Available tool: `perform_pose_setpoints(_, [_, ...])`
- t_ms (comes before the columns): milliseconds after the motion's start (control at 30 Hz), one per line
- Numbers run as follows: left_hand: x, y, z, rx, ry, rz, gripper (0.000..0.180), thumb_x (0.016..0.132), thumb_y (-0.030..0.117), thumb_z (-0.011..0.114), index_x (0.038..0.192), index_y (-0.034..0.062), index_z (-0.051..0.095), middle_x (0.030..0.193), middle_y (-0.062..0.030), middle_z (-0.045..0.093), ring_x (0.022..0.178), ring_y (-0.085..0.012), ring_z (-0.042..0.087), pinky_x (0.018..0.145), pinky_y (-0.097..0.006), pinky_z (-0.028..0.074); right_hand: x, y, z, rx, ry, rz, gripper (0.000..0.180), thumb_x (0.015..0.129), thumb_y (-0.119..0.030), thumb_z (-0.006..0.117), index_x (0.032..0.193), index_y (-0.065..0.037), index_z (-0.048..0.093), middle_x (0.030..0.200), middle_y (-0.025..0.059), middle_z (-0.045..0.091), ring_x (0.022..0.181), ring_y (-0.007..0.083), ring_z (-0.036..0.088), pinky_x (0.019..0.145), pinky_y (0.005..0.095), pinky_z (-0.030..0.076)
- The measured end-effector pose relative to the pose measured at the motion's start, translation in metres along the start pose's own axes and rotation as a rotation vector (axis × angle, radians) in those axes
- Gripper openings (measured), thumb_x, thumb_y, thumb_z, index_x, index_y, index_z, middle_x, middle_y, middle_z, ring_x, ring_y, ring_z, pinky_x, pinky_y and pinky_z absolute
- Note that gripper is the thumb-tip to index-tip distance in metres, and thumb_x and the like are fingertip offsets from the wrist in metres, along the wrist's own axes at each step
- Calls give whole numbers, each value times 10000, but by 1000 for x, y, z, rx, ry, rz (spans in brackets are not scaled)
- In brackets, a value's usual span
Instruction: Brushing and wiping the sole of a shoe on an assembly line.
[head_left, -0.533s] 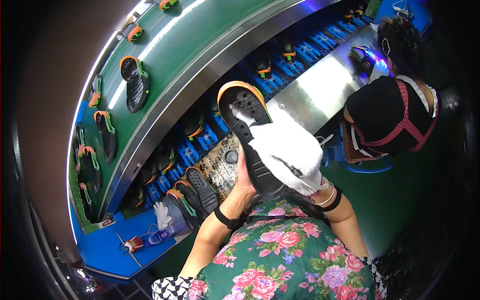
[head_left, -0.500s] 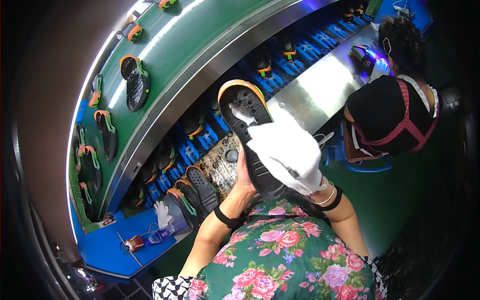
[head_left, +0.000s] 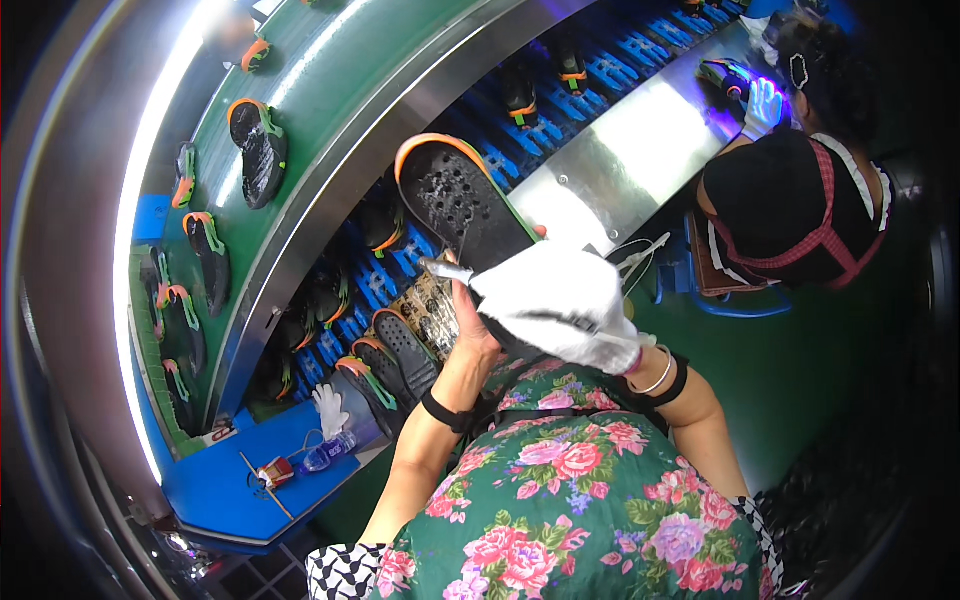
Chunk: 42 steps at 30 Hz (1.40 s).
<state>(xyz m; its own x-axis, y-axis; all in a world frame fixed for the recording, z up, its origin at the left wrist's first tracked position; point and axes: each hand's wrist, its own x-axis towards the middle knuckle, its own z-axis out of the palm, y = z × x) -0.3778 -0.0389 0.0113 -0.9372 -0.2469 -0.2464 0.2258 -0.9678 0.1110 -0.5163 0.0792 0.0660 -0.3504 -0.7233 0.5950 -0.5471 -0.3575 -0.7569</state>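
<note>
The left hand [head_left: 474, 325] clasps the perforated clog-style shoe [head_left: 468, 205], its long axis running away and leftward; over its near end, I see the gloved right hand [head_left: 562, 300] gripping what seems a brush [head_left: 445, 268].

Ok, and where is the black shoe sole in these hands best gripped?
Probably by its long left edge, with the left hand coming from the left and slightly below: the black shoe sole is long and held face-up, so an edge grip should leave its holed upper face clear.
</note>
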Motion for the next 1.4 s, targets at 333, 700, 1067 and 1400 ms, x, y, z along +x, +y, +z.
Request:
perform_pose_setpoints(333, [23,2,16,72,12,98,1027,897,853,443,1558,69,390,1512,-185,519,1304,-453,568,1099,-630,462,13,-17,-5,159,74,99,212,810,21,782,1015,-33,787,1058,115,783,982,278,745,900,390,578])
perform_pose_setpoints(700, [25,7,26,37,44,184,1110,853,859,516,1551,11,361,1492,-215,515,1274,-449,581,1048,-611,509,-5,3,-5,287,53,108,193,830,-40,772,1021,-58,799,1041,112,777,954,268,742,819,375,582])
perform_pose_setpoints(1067, [24,6,18,-42,-56,148,1025,895,829,485,1529,27,421,1504,-189,508,1294,-424,561,1039,-639,501,-26,-3,-5,286,46,128,169,817,-45,791,983,-74,793,1000,100,785,925,246,757,818,364,598])
perform_pose_setpoints(1400, [24,19,3,131,-89,76,1062,889,843,474,1585,51,345,1564,-234,431,1304,-459,551,991,-613,559,-44,3,-1,189,39,58,215,805,-30,796,1015,-74,786,1040,85,781,906,252,743,796,358,590])
